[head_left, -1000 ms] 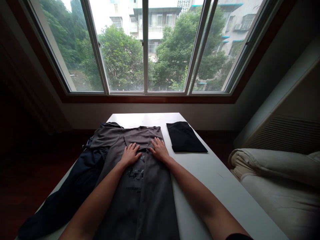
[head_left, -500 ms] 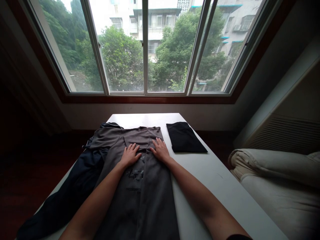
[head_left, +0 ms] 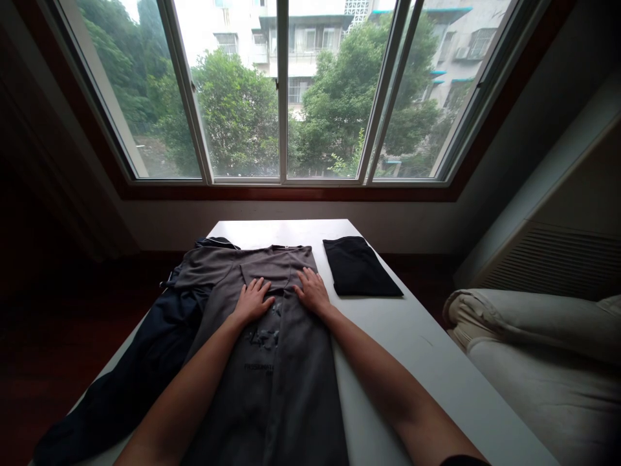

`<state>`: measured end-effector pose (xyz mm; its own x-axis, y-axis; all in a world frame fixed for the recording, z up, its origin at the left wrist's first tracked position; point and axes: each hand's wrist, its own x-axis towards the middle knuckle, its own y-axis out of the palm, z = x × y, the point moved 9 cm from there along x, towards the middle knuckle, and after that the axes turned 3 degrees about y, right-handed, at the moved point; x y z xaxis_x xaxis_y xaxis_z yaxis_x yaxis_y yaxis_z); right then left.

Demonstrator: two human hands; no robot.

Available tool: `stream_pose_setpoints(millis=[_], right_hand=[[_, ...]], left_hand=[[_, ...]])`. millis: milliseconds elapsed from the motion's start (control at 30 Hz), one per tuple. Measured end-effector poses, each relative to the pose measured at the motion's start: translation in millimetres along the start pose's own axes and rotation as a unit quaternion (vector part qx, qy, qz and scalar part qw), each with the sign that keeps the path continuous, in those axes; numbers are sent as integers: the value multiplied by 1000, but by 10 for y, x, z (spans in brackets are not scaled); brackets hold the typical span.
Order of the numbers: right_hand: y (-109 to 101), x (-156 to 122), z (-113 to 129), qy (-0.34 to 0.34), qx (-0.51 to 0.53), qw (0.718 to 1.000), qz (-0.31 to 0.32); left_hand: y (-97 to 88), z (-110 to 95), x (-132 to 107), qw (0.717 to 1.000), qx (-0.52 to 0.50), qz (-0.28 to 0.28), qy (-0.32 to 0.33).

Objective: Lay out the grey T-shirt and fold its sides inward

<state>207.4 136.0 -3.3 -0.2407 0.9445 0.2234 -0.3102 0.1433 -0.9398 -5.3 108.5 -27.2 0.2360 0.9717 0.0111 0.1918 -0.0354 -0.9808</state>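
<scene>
A grey T-shirt (head_left: pixel 276 382) with dark lettering lies lengthwise on the white table (head_left: pixel 412 343), its sides folded in. My left hand (head_left: pixel 252 299) rests flat on the shirt's chest, fingers spread. My right hand (head_left: pixel 312 291) lies flat beside it on the shirt's right part, fingers stretched out. Neither hand holds anything. A dark navy garment (head_left: pixel 140 362) lies under and to the left of the grey shirt, hanging over the table's left edge.
A folded black garment (head_left: pixel 359 266) sits on the table to the right of the shirt. A pale sofa or cushion (head_left: pixel 538 349) stands at the right. A wide window (head_left: pixel 286 90) fills the wall beyond the table's far end.
My right hand has shifted very slightly to the right on the shirt. The left hand stays where it was.
</scene>
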Motion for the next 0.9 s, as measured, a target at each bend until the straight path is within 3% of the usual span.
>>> stream_pose_setpoints(millis=[67,200,333,700,900], right_hand=[[39,0,-2,-1,0,1000,16],[-30,6,-12,-1,4,1000,-30],[53,9,-11,-4,-2,1000,7],[21,12,-60,19,1,1000,-14],[76,8,-70,20,-2,1000,8]], left_hand=[[1,1,0,1000,3,-1,-1],[14,10,4,1000,5,-3,-1],[24,19,10,1000,6,-4,1],[27,28,12,1000,2,-4,3],[22,23,16,1000,1,-2,0]])
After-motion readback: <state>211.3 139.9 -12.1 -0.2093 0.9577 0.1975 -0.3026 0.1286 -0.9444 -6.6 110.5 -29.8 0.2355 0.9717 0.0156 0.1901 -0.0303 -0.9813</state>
